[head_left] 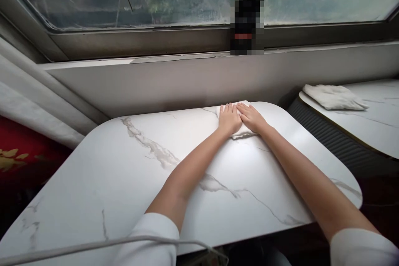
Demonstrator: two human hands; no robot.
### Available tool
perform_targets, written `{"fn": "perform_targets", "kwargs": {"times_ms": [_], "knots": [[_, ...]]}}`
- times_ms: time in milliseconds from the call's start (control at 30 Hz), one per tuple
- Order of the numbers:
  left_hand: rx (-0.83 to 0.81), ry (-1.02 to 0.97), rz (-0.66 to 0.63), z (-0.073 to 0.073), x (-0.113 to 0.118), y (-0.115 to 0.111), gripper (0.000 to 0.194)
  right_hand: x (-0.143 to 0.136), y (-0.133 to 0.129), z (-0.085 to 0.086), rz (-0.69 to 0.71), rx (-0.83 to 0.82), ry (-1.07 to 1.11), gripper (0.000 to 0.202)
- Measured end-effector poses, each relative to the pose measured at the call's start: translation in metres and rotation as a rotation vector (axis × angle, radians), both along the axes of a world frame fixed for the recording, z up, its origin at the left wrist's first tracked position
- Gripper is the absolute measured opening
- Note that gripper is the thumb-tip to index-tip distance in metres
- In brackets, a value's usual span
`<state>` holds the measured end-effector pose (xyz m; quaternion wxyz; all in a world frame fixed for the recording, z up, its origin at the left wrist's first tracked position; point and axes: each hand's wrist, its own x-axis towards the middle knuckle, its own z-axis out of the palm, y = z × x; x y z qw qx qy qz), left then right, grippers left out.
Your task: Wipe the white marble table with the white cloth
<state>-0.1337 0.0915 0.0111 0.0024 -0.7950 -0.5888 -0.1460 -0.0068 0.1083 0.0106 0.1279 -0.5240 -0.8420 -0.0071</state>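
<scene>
A white folded cloth [242,134] lies near the far edge of a white marble-patterned table [106,166]. Both arms reach forward over the tabletop to it. My left hand [230,119] rests flat on the cloth, fingers stretched toward the window. Beside it, my right hand [251,117] also presses flat on the cloth, its fingers angled to the left and touching my left hand. Between them the hands hide much of the cloth.
A second marble-patterned table [378,122] stands at right, with another white cloth [333,96] on it. A pale cable [102,244] crosses the near left. A pixelated dark object [247,23] stands by the window frame. A white curtain [46,95] hangs left.
</scene>
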Motion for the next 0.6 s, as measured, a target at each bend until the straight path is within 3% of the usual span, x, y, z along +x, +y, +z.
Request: {"fn": "perform_targets", "kwargs": {"times_ms": [133, 300, 433, 600], "knots": [[0.024, 0.005, 0.052, -0.002, 0.005, 0.019, 0.053, 0.003, 0.023, -0.004, 0.021, 0.021, 0.03, 0.054], [0.014, 0.008, 0.036, -0.002, 0.015, 0.003, 0.053, 0.017, 0.002, -0.005, 0.028, 0.008, -0.022, 0.055], [0.019, 0.012, -0.012, -0.001, 0.035, -0.041, 0.053, 0.043, -0.046, -0.005, 0.051, 0.023, -0.022, 0.054], [0.04, 0.011, -0.19, 0.002, 0.064, -0.127, 0.054, 0.084, -0.15, -0.009, 0.038, 0.102, -0.009, 0.054]]}}
